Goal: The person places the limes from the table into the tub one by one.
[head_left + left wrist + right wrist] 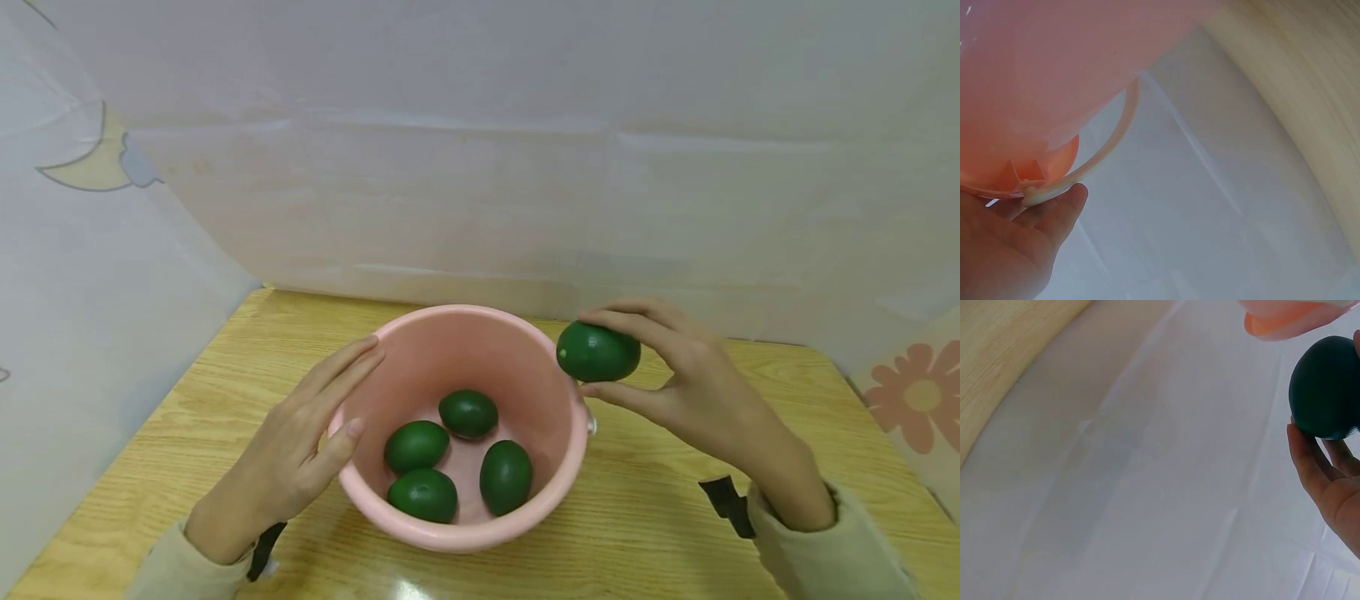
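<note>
A pink bucket [457,537] stands on the table with several dark green avocados [506,477] lying at its bottom. My left hand [292,442] rests against the left side of its rim, fingers fairly straight; the left wrist view shows the fingertips by the handle [1100,153] and its mount. Just beyond the rim on the right, my right hand [675,375] holds another avocado [597,352] between thumb and fingers, raised near rim height. In the right wrist view, this avocado [1325,387] sits at the fingertips, below the bucket's edge [1291,322] in the picture.
The wooden table [637,525] runs back to a pale sheet [450,208] hung behind it. More sheeting with a moon print [93,162] is at left, and with a flower print [918,396] at right. Dark straps [727,504] show near both wrists.
</note>
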`<action>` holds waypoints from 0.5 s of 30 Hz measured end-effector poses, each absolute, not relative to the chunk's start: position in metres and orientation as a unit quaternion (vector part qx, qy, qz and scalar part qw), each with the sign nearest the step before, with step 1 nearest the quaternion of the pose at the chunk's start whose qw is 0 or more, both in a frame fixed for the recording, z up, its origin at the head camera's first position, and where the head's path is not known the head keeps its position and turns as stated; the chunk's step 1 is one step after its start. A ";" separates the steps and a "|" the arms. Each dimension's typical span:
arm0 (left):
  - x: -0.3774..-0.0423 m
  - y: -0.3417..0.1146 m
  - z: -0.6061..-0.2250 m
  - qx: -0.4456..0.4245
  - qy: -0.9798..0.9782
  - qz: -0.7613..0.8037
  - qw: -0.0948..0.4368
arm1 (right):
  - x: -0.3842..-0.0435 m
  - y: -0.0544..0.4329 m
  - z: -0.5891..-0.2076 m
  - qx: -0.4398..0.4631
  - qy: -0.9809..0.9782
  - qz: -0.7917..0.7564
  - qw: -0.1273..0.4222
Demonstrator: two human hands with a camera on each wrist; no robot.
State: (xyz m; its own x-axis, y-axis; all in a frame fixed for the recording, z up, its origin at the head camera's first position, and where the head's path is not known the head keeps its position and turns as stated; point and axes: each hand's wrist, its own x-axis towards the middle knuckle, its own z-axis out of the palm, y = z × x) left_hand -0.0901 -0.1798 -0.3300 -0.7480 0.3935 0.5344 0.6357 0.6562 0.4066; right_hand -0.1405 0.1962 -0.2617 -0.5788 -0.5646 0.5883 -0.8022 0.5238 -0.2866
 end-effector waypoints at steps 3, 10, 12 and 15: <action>-0.090 -0.180 -0.330 -0.291 -0.886 -0.296 0.206 | -0.139 0.191 -0.261 0.416 -0.840 0.278 0.209; -0.090 -0.180 -0.330 -0.289 -0.887 -0.297 0.203 | -0.135 0.177 -0.258 0.437 -0.834 0.280 0.188; -0.090 -0.180 -0.330 -0.288 -0.887 -0.297 0.203 | -0.134 0.173 -0.259 0.445 -0.830 0.285 0.180; -0.090 -0.180 -0.330 -0.289 -0.887 -0.298 0.203 | -0.133 0.167 -0.259 0.452 -0.828 0.286 0.169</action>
